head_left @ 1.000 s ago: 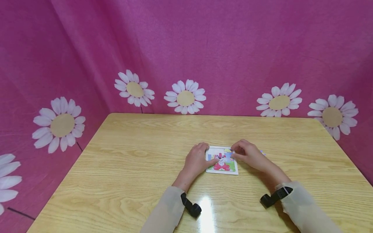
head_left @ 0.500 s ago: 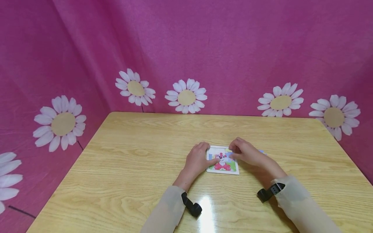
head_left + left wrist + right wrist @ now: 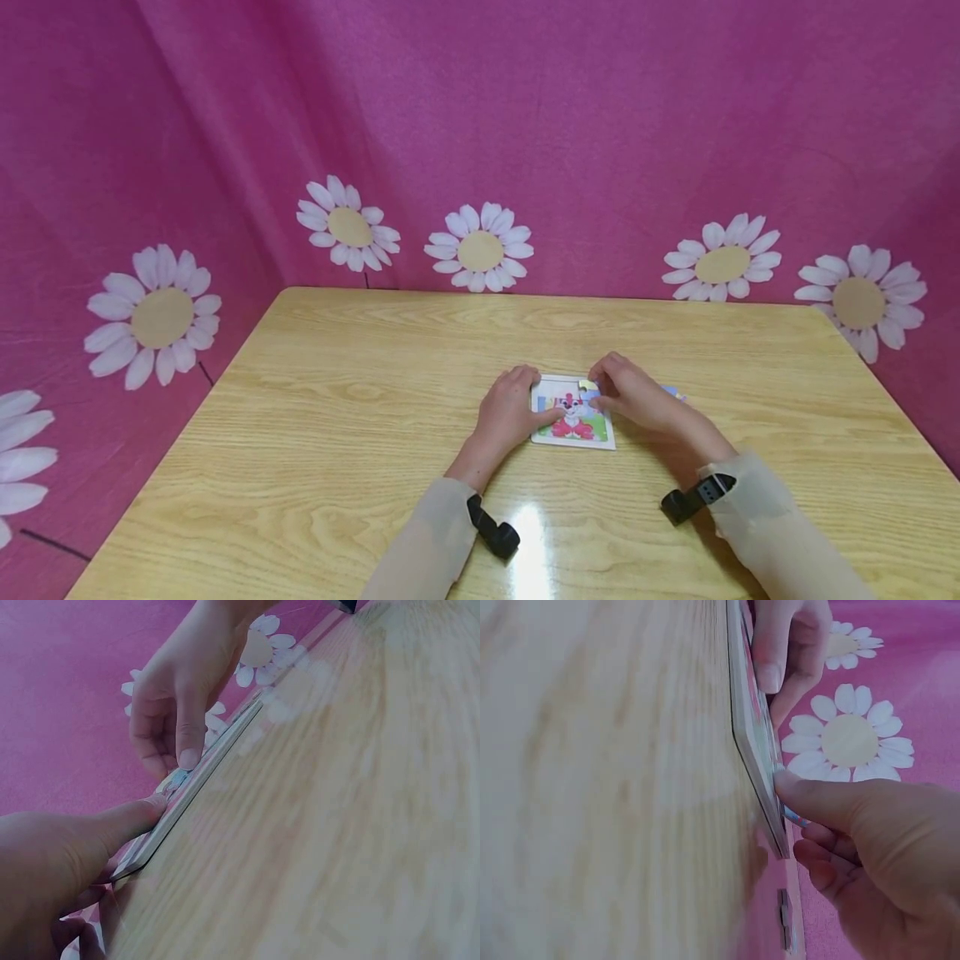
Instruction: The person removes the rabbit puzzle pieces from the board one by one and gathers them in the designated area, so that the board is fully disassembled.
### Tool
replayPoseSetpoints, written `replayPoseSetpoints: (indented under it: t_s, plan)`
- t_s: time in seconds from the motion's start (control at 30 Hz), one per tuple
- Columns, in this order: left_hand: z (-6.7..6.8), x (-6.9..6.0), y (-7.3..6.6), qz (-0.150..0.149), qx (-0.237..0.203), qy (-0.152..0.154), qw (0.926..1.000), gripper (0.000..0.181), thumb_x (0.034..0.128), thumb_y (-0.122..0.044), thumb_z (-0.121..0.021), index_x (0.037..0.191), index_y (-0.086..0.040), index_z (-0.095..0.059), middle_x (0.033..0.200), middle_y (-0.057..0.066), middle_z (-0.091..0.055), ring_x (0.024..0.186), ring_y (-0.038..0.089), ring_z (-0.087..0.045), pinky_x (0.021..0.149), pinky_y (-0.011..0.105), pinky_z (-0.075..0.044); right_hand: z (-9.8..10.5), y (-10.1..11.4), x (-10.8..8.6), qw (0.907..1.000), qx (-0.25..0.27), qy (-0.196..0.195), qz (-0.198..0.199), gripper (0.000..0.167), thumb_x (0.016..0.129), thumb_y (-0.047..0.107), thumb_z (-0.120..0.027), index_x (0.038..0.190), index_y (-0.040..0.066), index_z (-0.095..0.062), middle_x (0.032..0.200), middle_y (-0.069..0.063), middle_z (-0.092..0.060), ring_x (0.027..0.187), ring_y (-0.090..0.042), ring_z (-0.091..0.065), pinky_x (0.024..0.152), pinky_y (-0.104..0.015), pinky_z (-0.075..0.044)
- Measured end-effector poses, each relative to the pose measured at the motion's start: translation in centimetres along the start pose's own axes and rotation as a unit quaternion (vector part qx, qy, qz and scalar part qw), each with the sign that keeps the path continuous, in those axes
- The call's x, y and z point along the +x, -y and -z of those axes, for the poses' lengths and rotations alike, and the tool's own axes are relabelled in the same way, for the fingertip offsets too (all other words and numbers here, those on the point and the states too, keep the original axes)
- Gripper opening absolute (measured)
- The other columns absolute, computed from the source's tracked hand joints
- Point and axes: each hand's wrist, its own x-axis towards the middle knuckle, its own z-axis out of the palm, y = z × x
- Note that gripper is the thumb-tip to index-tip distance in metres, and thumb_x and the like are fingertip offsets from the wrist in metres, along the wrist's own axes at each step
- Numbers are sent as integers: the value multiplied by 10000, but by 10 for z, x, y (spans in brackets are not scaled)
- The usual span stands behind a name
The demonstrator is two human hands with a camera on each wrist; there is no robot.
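A jigsaw puzzle board [image 3: 574,445] with a white border and a red-and-white cartoon animal lies flat on the table. My left hand [image 3: 510,408] holds its left side, fingers along the edge and thumb on the picture. At the upper right corner, my right hand [image 3: 637,396] pinches a yellow-and-blue puzzle piece [image 3: 587,387] between thumb and fingers. The upper left of the board shows a pale part without picture. In the left wrist view the board [image 3: 154,844] appears edge-on, with the right hand's fingertips over it. The right thumb touches the board's surface in the right wrist view.
Beside the right hand lie loose blue puzzle pieces [image 3: 670,390], partly hidden by it. They show as a small stack [image 3: 785,919] in the right wrist view. The wooden table [image 3: 337,433] ends at a pink flowered curtain [image 3: 585,150].
My right hand has shifted slightly left and away from me over the board's upper right corner; the yellow-and-blue piece there now shows more clearly. The left hand keeps its place.
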Motion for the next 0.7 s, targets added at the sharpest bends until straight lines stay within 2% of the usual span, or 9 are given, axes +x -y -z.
replayPoseSetpoints:
  t_s: [0.13,0.37,0.7]
  plan:
    - [0,0,0,-28,31,22,10000,597,806,-519,-751,1209,-103,-605,1255,2,-625,1140,173,-586,990,323,-515,-3,2,-3,9997,-41,-227,-8,262,848,50,-735,1047,-19,-581,890,-56,-519,808,-124,-448,669,-222,-415]
    - [1,0,0,7,16,-7,10000,601,803,-518,-753,1213,-102,-609,1250,3,-625,1146,177,-586,987,328,-514,-7,2,-6,9957,187,-899,154,178,846,-60,-693,988,-6,-601,919,-96,-582,830,-178,-603,701,-246,-554]
    - [-1,0,0,18,47,12,10000,594,806,-523,-749,1203,-105,-610,1239,-6,-626,1129,168,-587,982,321,-517,-7,-2,-10,9865,708,-1460,-219,128,864,-52,-677,974,13,-673,926,-113,-650,812,-100,-609,704,-155,-525]
